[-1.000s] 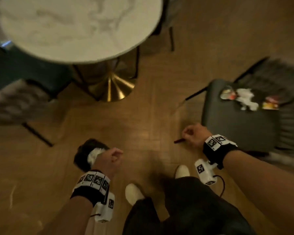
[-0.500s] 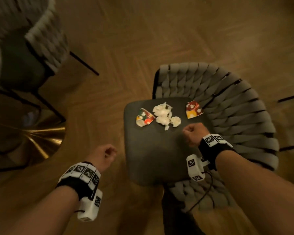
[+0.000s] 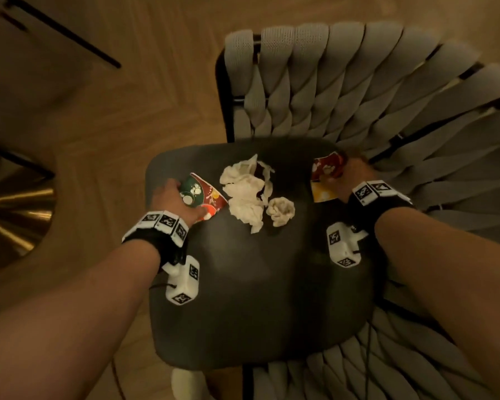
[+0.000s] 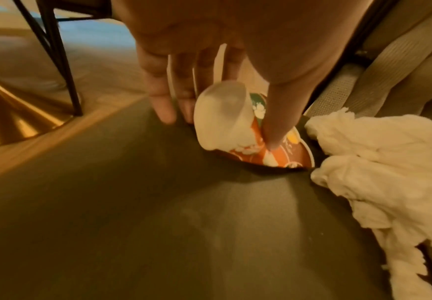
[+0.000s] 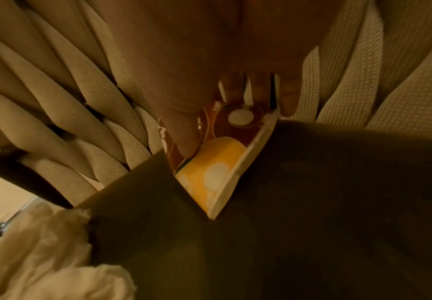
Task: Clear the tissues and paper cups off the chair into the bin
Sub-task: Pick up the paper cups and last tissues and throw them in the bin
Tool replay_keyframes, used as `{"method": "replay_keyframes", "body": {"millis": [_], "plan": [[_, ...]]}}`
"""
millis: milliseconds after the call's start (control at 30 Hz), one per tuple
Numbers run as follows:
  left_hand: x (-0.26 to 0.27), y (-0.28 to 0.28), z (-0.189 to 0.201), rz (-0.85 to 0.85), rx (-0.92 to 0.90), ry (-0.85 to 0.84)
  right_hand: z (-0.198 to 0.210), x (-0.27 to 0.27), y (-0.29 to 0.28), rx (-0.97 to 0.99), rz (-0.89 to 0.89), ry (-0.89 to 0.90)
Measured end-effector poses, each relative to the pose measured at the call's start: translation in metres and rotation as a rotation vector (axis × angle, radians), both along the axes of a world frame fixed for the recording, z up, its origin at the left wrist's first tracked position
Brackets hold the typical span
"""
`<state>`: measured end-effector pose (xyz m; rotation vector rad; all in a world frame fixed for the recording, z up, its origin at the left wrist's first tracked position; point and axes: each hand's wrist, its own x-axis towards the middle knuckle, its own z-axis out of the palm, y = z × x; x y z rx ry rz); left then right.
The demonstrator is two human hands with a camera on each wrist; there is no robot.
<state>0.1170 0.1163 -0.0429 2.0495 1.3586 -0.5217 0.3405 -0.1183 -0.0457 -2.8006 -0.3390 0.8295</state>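
On the dark chair seat (image 3: 257, 284) lie two crushed paper cups and a heap of white tissues (image 3: 246, 192) with a small tissue ball (image 3: 280, 210) beside it. My left hand (image 3: 175, 194) pinches the green-and-red cup (image 3: 205, 194) at the seat's left edge. The left wrist view shows the thumb on top of that cup (image 4: 225, 119) and the fingers behind it. My right hand (image 3: 348, 177) grips the flattened red-and-yellow cup (image 3: 325, 176) at the seat's back right; the thumb presses on this cup (image 5: 210, 172). No bin is in view.
The chair's grey woven backrest (image 3: 358, 90) curves round the far and right sides of the seat. A gold table base (image 3: 12, 209) stands on the wooden floor at left, with a black chair leg (image 3: 70, 33) beyond. My white shoe (image 3: 185, 382) shows below the seat.
The view swung from the floor to directly over the chair. Both hands, earlier empty fists short of the litter, moved forward and each took hold of a cup.
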Motion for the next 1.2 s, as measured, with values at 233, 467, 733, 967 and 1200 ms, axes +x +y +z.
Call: {"method": "replay_keyframes", "body": {"millis": [233,467,733,967,1200], "plan": [[-0.011,-0.008,0.008,0.072,-0.186,-0.043,0.017,-0.001,0.001,0.125,0.049,0.155],[0.011,0.0,0.041,-0.698,-0.156,-0.287,0.037,-0.068,0.008,0.166,0.692,0.288],[0.074,-0.027,-0.003,-1.085,-0.182,0.004,0.005,-0.078,0.01,0.066,0.786,0.38],[0.059,-0.039,-0.008,-1.085,-0.122,-0.338,0.029,-0.028,-0.041,0.04,0.622,0.322],[0.027,-0.042,-0.006,-0.877,-0.151,-0.485,0.026,-0.014,-0.019,0.159,0.744,0.249]]}}
